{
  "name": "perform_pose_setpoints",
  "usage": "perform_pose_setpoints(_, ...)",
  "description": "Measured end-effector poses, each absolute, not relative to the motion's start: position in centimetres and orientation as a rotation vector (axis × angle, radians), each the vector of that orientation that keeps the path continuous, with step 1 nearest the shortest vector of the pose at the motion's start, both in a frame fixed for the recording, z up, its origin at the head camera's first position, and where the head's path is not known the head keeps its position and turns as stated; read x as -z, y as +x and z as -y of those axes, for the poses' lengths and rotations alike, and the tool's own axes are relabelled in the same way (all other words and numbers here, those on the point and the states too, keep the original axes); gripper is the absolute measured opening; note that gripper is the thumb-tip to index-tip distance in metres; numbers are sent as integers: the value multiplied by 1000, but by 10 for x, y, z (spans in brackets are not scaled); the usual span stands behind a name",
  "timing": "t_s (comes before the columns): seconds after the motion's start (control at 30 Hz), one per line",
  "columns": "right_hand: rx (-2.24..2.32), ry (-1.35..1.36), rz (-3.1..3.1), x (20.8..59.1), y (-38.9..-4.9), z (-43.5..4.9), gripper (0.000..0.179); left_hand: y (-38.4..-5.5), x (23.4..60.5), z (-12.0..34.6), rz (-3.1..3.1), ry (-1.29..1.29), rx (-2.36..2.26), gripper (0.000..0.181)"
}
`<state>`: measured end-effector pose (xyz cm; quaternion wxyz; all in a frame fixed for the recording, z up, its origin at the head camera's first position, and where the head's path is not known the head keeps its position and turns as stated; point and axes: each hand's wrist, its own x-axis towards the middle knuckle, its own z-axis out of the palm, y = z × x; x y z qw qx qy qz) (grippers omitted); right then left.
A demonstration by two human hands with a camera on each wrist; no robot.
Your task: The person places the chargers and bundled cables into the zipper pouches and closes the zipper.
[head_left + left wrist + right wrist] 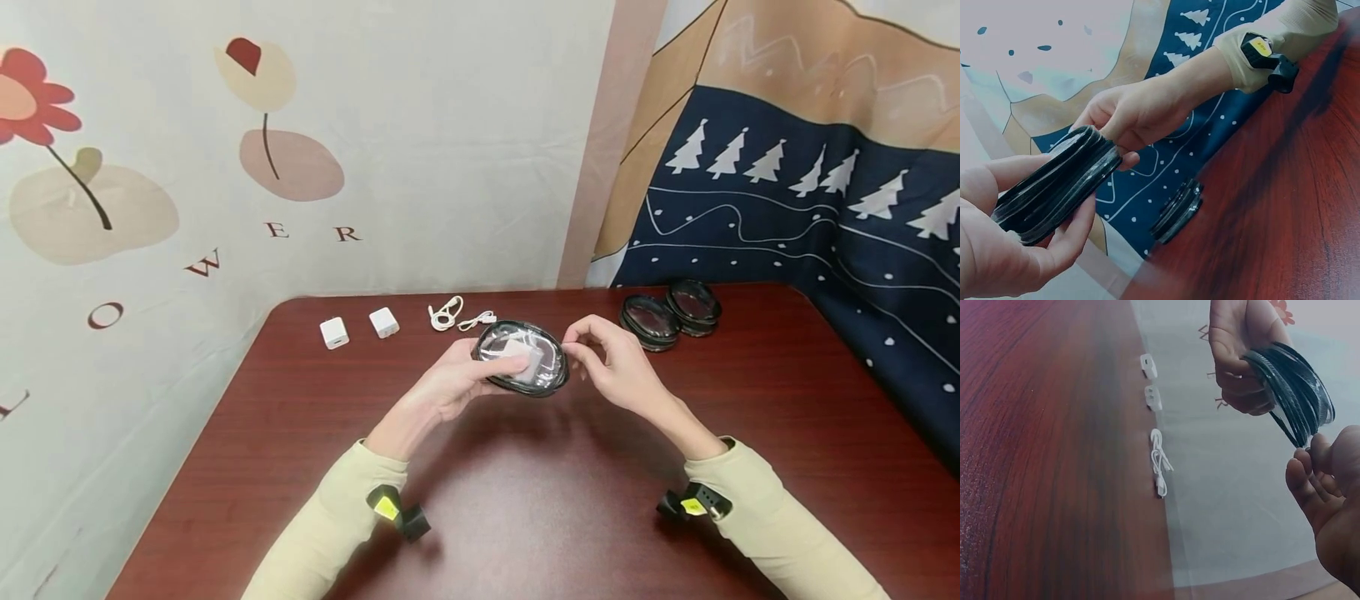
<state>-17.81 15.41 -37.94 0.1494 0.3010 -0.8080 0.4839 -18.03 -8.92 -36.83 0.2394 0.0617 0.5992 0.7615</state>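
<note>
The fingers of our left hand (459, 377) clamp the black-rimmed clear pouch (543, 357) above the desk (525, 508), those of our right hand (618, 363) pinch its end, and along the far edge we see white cables (487, 317), adapters (334, 333) and two similar pouches (649, 322).

So, layout: the zip pouch (551, 371) is up above the worktop (540, 508), left fingers (504, 366) around its left end with the thumb lying over the top, right fingers (585, 327) at its right end. There's a small item (513, 346) inside, right by the left thumb tip, can't tell what.

Behind the left fingers and a bit left, two cables sit side by side: short cable (480, 319) nearest, coiled cable (447, 313) just left of it. Further left, two charger plugs: near plug (384, 322), then far plug (334, 333). Behind and right of the right fingers, two more pouches: closer pouch (649, 322), and rear pouch (693, 307) just beside it. Backdrop (450, 167) hangs behind everything.
</note>
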Motion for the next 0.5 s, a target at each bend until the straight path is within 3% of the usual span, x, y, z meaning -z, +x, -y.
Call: perform_pose_setpoints(0.5, -1241, 941, 2292, 378, -181, -147, 23, -173, 368, 85, -1809, 413, -1750, 21)
